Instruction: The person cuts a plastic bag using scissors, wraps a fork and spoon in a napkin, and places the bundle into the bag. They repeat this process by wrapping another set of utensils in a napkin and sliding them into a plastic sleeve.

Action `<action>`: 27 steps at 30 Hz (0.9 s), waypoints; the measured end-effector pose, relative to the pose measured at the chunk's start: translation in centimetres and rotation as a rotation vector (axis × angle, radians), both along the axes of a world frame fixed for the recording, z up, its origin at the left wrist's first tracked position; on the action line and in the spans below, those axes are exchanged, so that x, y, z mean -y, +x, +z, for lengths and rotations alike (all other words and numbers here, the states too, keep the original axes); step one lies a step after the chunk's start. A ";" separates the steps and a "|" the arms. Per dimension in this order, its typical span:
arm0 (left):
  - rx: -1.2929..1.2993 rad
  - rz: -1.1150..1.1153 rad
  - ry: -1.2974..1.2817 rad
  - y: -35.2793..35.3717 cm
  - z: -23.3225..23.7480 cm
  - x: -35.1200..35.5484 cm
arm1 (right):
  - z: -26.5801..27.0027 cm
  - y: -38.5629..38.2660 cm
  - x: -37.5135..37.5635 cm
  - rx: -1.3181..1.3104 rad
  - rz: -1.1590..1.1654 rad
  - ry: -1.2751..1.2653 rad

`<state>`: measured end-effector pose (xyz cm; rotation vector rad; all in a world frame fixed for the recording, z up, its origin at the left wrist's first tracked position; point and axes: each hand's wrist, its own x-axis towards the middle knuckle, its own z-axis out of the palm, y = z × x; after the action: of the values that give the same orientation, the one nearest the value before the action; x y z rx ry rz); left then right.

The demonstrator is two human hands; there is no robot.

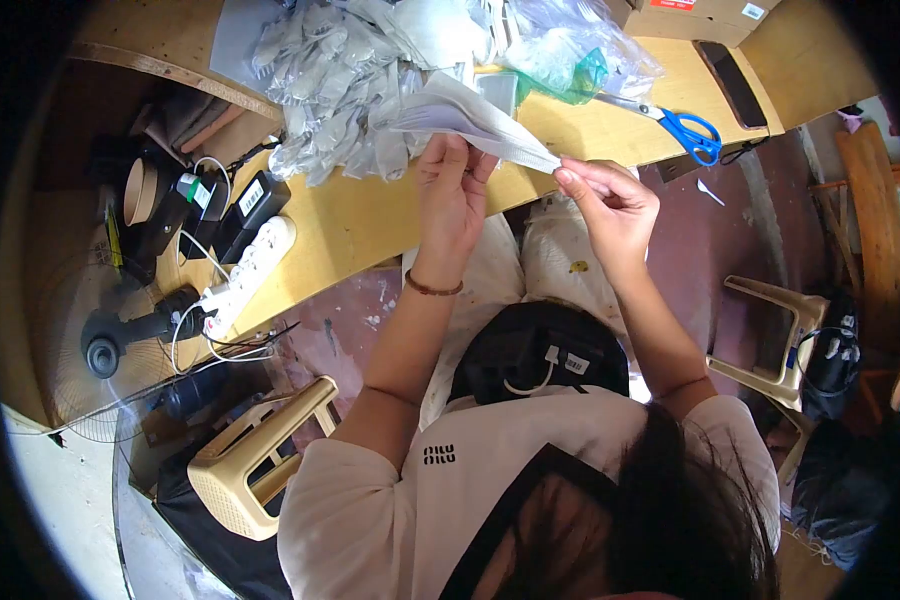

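My left hand (452, 190) and my right hand (610, 200) hold a folded white fabric piece (475, 118) between them over the near edge of the wooden table (370, 215). The left hand grips its middle from below. The right hand pinches its pointed end with fingertips. Just beyond lies a heap of pale grey gloves (340, 90), next to clear plastic bags (570, 50).
Blue-handled scissors (685, 130) and a dark phone (732, 82) lie at the table's right. A white power strip (250, 272), adapters and cables sit at the left edge, with a fan (100, 340) below. Beige plastic stools stand at left (260, 455) and right (770, 340).
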<state>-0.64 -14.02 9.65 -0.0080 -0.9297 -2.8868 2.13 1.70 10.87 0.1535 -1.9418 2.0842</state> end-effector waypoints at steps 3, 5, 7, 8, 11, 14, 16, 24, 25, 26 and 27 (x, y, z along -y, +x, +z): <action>-0.068 -0.048 0.011 -0.2 -0.4 0.1 | -0.2 0.0 0.1 0.012 -0.016 -0.002; -0.170 -0.114 0.008 -0.5 -1.2 0.6 | -0.1 0.1 0.1 0.005 -0.021 0.020; -0.118 -0.102 -0.019 -0.6 -0.6 0.7 | -0.1 0.1 0.0 -0.006 -0.021 0.031; -0.092 -0.096 -0.033 -0.6 0.0 0.7 | -0.3 0.1 0.0 -0.013 -0.019 0.030; -0.063 -0.227 -0.074 -0.8 0.9 2.3 | -0.2 -0.2 -0.6 -0.019 -0.019 0.099; -0.050 -0.225 -0.186 -0.9 0.8 3.3 | 0.3 -0.7 -1.4 -0.050 -0.030 0.194; -0.131 -0.247 -0.278 -1.1 1.1 3.8 | 0.7 -1.1 -1.7 -0.083 -0.023 0.192; -0.383 -0.061 -0.594 -0.7 1.7 3.8 | 1.8 -2.4 -2.7 -0.159 0.109 0.190; -0.399 -0.038 -0.618 -0.6 1.6 3.7 | 1.8 -2.5 -2.6 -0.175 0.126 0.142; -0.415 -0.016 -0.641 -0.6 1.6 3.7 | 1.8 -2.6 -2.4 -0.192 0.144 0.094; -0.428 -0.009 -0.658 -0.5 1.7 3.5 | 2.0 -2.5 -2.2 -0.209 0.171 0.077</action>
<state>-1.09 -17.53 11.37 -0.6451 -1.6947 -2.2926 -0.38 3.91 12.84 0.5487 -1.9413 2.0029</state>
